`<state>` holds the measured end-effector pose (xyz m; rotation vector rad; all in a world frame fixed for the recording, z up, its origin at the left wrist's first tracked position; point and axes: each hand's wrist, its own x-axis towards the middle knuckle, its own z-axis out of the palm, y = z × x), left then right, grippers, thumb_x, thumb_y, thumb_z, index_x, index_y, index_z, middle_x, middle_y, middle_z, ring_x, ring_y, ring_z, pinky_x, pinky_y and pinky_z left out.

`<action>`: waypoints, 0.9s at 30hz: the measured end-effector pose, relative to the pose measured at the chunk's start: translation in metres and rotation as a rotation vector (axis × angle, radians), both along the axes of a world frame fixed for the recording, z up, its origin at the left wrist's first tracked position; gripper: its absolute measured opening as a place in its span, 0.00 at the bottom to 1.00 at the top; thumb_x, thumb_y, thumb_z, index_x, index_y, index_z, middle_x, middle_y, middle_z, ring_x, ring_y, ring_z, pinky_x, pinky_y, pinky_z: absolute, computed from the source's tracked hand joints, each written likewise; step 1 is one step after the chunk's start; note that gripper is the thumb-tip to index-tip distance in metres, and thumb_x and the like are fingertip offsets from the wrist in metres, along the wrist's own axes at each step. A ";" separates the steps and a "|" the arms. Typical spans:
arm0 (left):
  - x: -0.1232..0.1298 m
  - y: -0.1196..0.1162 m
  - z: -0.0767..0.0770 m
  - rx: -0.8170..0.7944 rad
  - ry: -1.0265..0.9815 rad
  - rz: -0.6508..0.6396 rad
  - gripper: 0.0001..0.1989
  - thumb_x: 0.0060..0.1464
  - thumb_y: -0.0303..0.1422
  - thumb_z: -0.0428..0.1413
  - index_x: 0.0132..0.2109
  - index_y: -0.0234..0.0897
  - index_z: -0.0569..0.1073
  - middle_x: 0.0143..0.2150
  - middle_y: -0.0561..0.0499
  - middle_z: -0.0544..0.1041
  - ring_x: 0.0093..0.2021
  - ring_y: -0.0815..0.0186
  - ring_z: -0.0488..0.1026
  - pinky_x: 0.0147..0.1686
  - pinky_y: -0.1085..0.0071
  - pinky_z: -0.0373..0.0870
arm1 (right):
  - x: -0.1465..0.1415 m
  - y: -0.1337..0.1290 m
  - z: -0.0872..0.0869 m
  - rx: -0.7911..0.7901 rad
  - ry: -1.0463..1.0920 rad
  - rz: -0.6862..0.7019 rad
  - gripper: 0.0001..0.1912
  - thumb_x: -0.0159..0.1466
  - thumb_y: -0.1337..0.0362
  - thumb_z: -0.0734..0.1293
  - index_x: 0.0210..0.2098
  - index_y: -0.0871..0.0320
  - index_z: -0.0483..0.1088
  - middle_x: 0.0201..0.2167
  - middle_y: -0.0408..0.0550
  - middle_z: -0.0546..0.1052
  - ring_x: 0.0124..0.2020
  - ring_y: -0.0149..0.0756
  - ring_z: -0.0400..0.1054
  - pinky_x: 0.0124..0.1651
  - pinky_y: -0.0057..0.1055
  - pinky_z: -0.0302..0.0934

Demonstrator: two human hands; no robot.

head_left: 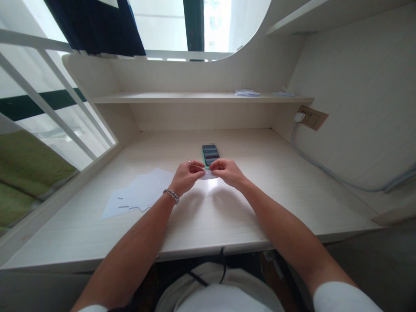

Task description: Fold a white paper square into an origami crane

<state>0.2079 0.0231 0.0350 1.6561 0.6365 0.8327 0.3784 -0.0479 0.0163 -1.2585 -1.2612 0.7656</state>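
A small piece of white paper (208, 174) is pinched between my two hands above the desk. My left hand (187, 177) grips its left side, fingers closed; a ring and a chain bracelet (171, 196) are on that hand and wrist. On the paper's right side, my right hand (229, 172) holds on with thumb and fingertips. Just beyond the fingers lies a phone (211, 154) with a lit screen and a green edge. White paper sheets (139, 190) lie overlapping to the left of my left hand, with dark lines near their lower edge.
A shelf (195, 99) runs along the back of the desk (208, 229), with folded papers (247, 92) on it. At the right wall, a white plug sits in a socket (313, 117), its grey cable (325, 169) trailing along the desk's right side. White rails (48, 104) stand at left.
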 end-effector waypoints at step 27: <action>0.001 0.001 -0.003 -0.109 -0.060 0.033 0.14 0.36 0.29 0.66 0.35 0.31 0.77 0.29 0.48 0.80 0.31 0.63 0.78 0.34 0.65 0.78 | 0.002 0.003 0.000 0.033 0.099 -0.026 0.10 0.49 0.69 0.68 0.33 0.59 0.73 0.30 0.47 0.79 0.32 0.36 0.73 0.37 0.32 0.67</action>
